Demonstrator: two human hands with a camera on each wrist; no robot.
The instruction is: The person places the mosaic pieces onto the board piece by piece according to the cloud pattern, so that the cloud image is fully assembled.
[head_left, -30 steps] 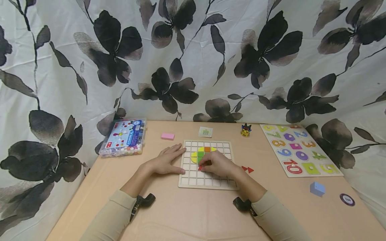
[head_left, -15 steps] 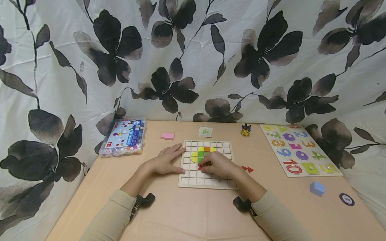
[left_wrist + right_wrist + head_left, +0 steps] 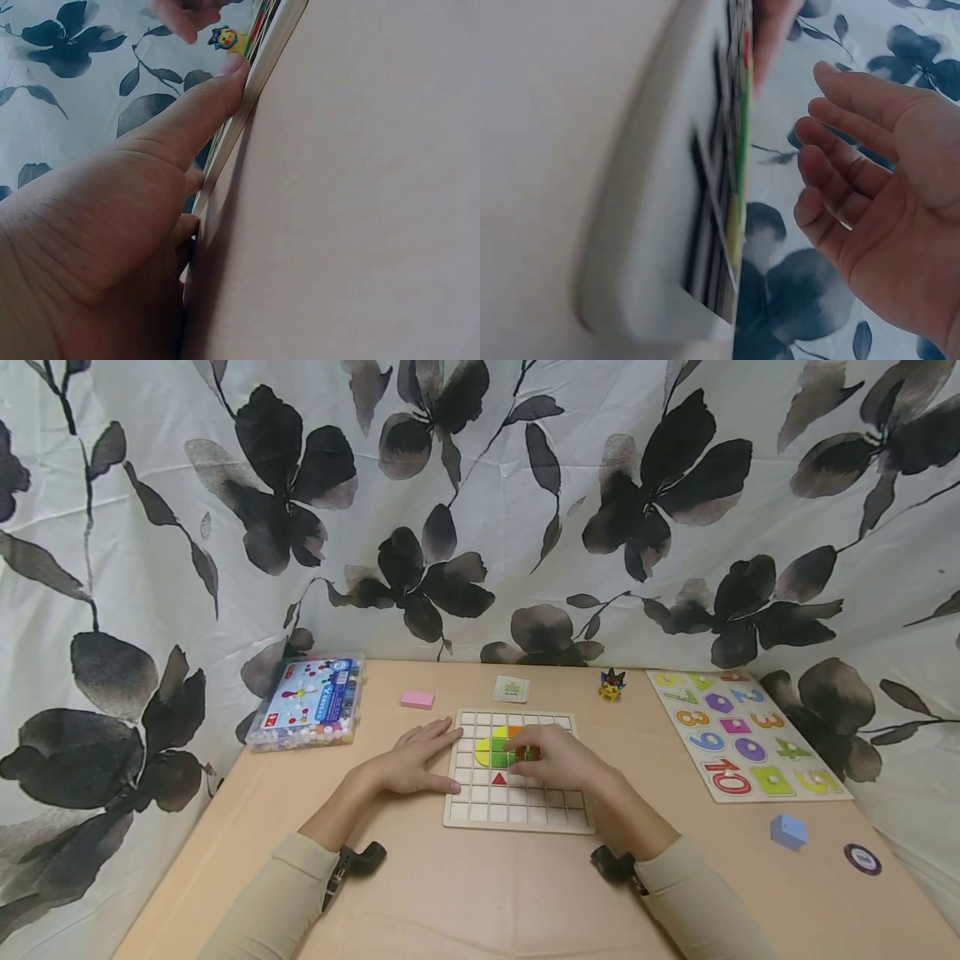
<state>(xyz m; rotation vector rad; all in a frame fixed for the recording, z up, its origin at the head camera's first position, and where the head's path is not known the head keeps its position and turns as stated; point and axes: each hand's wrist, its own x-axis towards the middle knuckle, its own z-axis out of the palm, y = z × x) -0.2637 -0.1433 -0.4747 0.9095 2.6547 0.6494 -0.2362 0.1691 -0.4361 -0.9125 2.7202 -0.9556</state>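
Grid board [image 3: 480, 814] lies mid-desk; left hand [image 3: 408, 764] presses its left edge flat, right hand [image 3: 558, 758] hovers above, fingers relaxed apart.

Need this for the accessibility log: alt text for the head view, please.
A person's left hand rests flat on the left edge of a wooden grid puzzle board while the right hand hovers over its yellow, green and orange tiles, just above a small red triangle piece. A colourful number puzzle board lies on the beige table to the right.

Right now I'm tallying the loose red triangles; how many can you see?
1: a red triangle sits in the grid board, near the right hand. Others may be hidden under it.
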